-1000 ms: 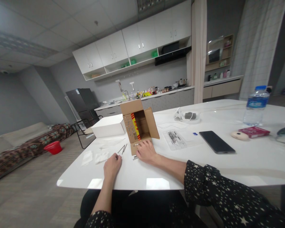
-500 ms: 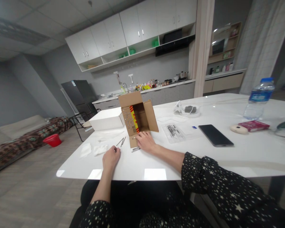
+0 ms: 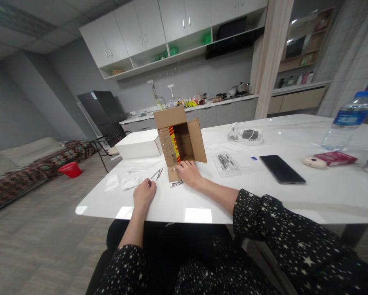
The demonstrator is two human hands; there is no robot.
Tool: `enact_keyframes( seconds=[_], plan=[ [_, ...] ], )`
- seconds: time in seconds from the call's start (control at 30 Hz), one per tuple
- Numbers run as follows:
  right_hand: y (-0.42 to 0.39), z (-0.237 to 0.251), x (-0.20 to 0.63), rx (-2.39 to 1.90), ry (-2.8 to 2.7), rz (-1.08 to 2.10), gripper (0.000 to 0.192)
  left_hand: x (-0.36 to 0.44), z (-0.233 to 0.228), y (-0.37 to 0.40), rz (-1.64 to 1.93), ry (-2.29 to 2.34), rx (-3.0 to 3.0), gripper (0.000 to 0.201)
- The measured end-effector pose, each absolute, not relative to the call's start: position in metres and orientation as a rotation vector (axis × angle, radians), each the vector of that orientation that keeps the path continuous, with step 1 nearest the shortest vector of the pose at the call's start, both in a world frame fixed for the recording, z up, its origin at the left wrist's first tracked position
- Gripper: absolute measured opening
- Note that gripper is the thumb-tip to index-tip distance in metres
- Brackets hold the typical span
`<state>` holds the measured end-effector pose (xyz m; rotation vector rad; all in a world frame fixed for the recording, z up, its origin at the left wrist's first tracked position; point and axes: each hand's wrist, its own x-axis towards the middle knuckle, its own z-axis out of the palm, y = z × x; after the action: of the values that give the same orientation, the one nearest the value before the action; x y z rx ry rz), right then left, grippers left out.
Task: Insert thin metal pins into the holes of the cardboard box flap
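Observation:
An opened cardboard box (image 3: 197,141) stands on the table with its mouth toward me. Its left face is dotted with several small pale studs, beside a yellow and red printed strip. My right hand (image 3: 189,173) has its fingers bent over the box's lower front flap, holding it near the opening. My left hand (image 3: 144,192) rests on the table to the left of the box, fingers curled together; a small dark bit shows at the fingertips, too small to name. Thin metal nail-like pieces (image 3: 159,174) lie just beyond that hand, and more such pieces (image 3: 177,184) lie below the flap.
Left of the box are a white box (image 3: 137,145) and folded white tissues (image 3: 130,183). To the right lie a clear plastic case (image 3: 225,164) of small parts, a phone (image 3: 281,169), a maroon packet (image 3: 335,158) and a water bottle (image 3: 345,123). A white cabled device (image 3: 249,136) sits behind.
The camera view has tilted down slightly, so the scene sits a little higher in the picture. Both hands keep nearly the same places and poses on the table and flap.

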<state>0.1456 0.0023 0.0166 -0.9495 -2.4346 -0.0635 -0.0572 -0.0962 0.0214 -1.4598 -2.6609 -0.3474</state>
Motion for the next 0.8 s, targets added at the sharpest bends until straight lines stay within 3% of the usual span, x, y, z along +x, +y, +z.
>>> enact_keyframes(
  seconds=[0.8],
  plan=[
    [0.009, 0.018, 0.134, -0.961, -2.384, -0.151, 0.032, -0.058, 0.021, -0.097, -0.340, -2.667, -1.431, 0.034]
  ],
)
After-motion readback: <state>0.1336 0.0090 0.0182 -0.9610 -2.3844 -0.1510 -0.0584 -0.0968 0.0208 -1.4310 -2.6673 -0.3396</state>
